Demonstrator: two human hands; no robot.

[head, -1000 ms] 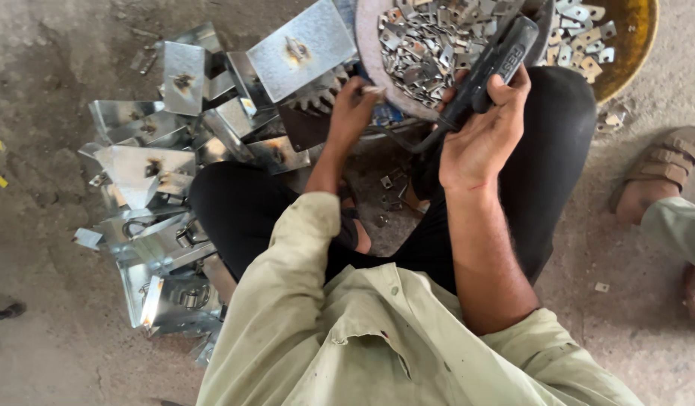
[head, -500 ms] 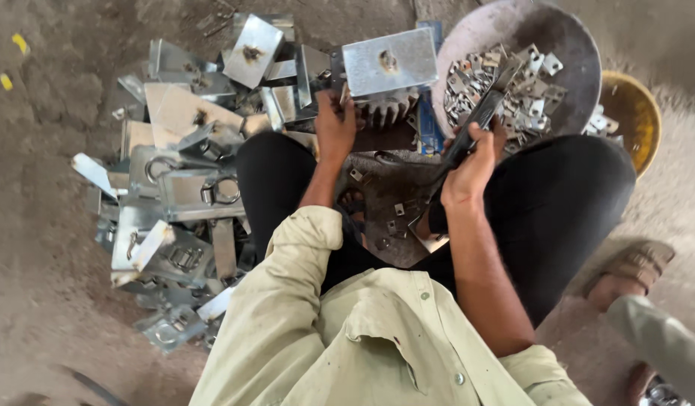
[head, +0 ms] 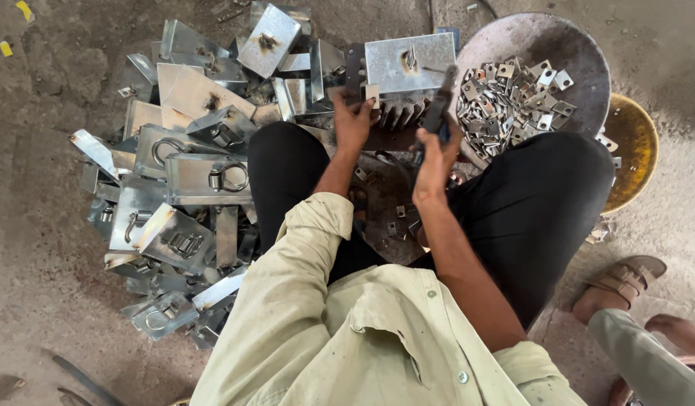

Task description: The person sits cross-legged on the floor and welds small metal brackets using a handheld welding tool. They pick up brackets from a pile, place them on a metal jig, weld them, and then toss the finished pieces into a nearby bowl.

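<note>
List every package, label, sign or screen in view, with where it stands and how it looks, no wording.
None in view: no package, label, sign or screen. Only bare metal: a pile of galvanised plates left of the person, a round pan of small square pieces ahead, and a plate by the left hand and right hand.

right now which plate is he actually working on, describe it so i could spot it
Start at the round grey pan of small metal pieces at top right. Just left of it, above the person's knees, sits a flat rectangular metal plate. Unlike the heaped plates on the left, it lies on a dark toothed block, with the left hand at its edge and the right hand holding a dark tool over it.
</note>
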